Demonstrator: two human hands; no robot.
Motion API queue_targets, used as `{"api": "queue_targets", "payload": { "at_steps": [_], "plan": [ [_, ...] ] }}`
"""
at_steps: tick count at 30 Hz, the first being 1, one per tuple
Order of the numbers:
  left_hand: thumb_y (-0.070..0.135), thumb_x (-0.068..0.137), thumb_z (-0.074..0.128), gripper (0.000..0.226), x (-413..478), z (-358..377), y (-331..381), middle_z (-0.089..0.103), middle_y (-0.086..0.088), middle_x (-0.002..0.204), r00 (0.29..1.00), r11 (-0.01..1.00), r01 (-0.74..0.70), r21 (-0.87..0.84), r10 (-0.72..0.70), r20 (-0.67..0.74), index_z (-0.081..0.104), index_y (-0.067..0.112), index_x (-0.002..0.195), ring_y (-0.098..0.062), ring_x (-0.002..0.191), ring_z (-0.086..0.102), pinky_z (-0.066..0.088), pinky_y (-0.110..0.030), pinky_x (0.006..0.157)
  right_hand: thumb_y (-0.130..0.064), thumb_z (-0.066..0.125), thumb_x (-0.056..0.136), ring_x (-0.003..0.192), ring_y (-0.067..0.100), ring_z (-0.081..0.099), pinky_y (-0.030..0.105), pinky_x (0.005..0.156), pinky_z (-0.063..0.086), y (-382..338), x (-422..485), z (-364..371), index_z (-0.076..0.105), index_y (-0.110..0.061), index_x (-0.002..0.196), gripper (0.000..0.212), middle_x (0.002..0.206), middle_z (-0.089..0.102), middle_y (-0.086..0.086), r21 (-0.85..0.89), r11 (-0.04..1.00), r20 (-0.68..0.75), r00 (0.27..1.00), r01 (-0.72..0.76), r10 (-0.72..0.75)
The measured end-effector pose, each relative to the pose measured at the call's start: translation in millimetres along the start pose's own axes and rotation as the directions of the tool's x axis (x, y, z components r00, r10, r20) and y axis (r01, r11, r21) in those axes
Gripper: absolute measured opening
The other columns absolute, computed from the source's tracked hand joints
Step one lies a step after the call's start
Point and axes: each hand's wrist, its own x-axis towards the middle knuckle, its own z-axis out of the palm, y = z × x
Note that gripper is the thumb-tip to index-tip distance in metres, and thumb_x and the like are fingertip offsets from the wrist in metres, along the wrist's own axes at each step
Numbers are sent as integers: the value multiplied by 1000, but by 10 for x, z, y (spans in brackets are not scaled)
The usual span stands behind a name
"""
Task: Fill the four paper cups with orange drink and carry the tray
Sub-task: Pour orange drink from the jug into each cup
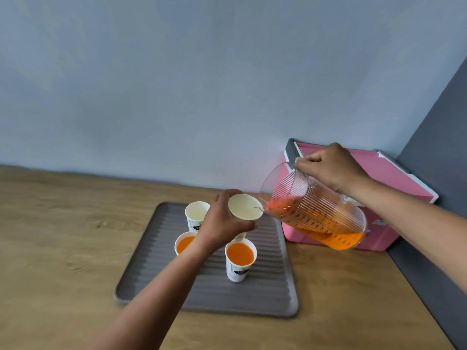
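Observation:
A grey ribbed tray (265, 286) lies on the wooden table. My left hand (225, 223) holds an empty paper cup (245, 207) lifted above the tray and tilted toward the jug. My right hand (331, 165) grips the handle of a clear ribbed jug (316, 213) of orange drink, tipped so its spout touches the cup's rim. On the tray stand two cups filled with orange drink, one at the front (240, 258) and one at the left (184, 242) partly hidden by my wrist. An empty cup (196, 213) stands at the back left.
A pink box (394, 173) with a grey-and-white rim sits against the wall behind the jug, right of the tray. A dark grey wall panel (434, 248) bounds the table on the right. A pale blue wall runs along the table's far edge.

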Motion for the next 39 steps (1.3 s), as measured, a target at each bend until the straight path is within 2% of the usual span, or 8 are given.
{"api": "queue_targets", "payload": {
  "at_steps": [6, 13, 17, 19, 24, 29, 34, 39],
  "plan": [
    [34, 58, 90, 79, 18, 34, -38, 53, 3, 126, 1000, 1000, 11, 10, -11, -1, 49, 29, 126, -14, 108, 53, 46, -26, 81, -32, 64, 89, 41, 8, 36, 26, 51, 29, -60, 37, 3, 47, -18, 36, 58, 32, 42, -12, -60, 998, 1, 1000, 24, -24],
    [36, 58, 90, 79, 36, 52, -64, 53, 3, 124, 1000, 1000, 16, 4, -16, 1, 49, 31, 125, -13, 107, 53, 47, -27, 82, -32, 63, 90, 46, 11, 44, 25, 52, 32, -108, 66, -17, 52, -22, 39, 53, 35, 48, -10, -91, 995, 4, 999, 34, -33],
    [38, 57, 89, 77, 37, 69, -90, 54, 4, 122, 1000, 1000, 21, 0, -21, -5, 50, 32, 123, -13, 106, 54, 49, -28, 84, -35, 62, 90, 57, 18, 55, 27, 53, 38, -129, 63, -9, 68, -19, 53, 40, 56, 64, 0, -135, 990, 15, 999, 44, -42],
    [38, 57, 89, 76, 35, 76, -100, 54, 3, 122, 1000, 1000, 21, -3, -21, -4, 50, 32, 122, -12, 106, 55, 50, -29, 86, -36, 61, 89, 61, 19, 59, 26, 55, 39, -136, 65, -6, 70, -20, 56, 38, 61, 67, 3, -146, 988, 13, 999, 45, -44],
    [39, 56, 89, 78, 26, 87, -110, 54, 4, 122, 1000, 1000, 20, 0, -20, -6, 50, 32, 123, -13, 107, 55, 51, -31, 88, -37, 61, 91, 67, 15, 63, 23, 55, 36, -155, 48, -7, 75, -22, 66, 32, 69, 71, -1, -159, 987, 30, 999, 33, -28],
    [38, 57, 89, 78, 20, 89, -126, 54, 5, 122, 1000, 1000, 24, -9, -24, 1, 50, 31, 124, -12, 107, 55, 51, -31, 88, -36, 61, 92, 62, 5, 56, 20, 54, 33, -182, 32, -1, 77, -21, 75, 28, 70, 68, -4, -170, 985, 40, 999, 36, -29],
    [38, 57, 89, 78, 14, 97, -140, 54, 5, 123, 1000, 1000, 26, -9, -26, 11, 49, 32, 124, -13, 108, 54, 51, -30, 86, -33, 61, 92, 52, 3, 47, 21, 52, 31, -203, 15, -17, 56, -29, 48, 44, 51, 53, -13, -194, 980, 44, 999, 37, -29],
    [38, 57, 89, 78, 10, 101, -132, 53, 5, 123, 999, 999, 37, -23, -36, 18, 48, 33, 124, -13, 107, 55, 51, -30, 84, -34, 61, 92, 53, 1, 48, 20, 52, 30, -233, 6, -21, 61, -31, 54, 38, 55, 53, -19, -209, 977, 45, 999, 37, -28]
  ]
}}
